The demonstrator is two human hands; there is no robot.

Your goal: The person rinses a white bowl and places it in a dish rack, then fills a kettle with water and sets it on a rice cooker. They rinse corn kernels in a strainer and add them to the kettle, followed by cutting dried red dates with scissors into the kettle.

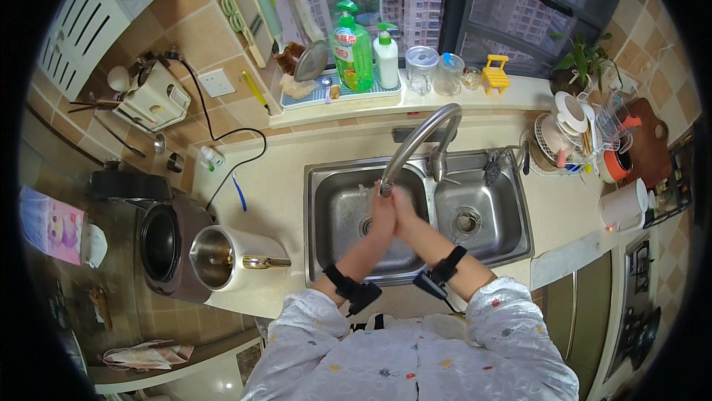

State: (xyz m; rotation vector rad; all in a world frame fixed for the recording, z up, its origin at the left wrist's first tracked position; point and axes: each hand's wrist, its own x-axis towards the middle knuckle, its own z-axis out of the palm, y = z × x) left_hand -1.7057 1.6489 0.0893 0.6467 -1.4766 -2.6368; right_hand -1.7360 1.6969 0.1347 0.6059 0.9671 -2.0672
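Over the left basin of a stainless steel double sink (334, 200), my left hand (382, 213) and my right hand (404, 207) meet palm to palm. They are directly beneath the mouth of the curved metal faucet (413, 142). Both hands are blurred, and the spout covers part of the fingers. No object shows between them. A drain (365, 226) lies just left of my left wrist, low in the basin. In the right basin sits a drain strainer (466, 222) with some residue in it.
A white kettle (261, 251) with its top uncovered and a rice cooker (183, 267) stand left of the sink. Soap bottles (352, 56) and glass jars (421, 70) line the windowsill. A wire dish rack (548, 148) is at right. A blue-handled brush (240, 192) lies on the counter.
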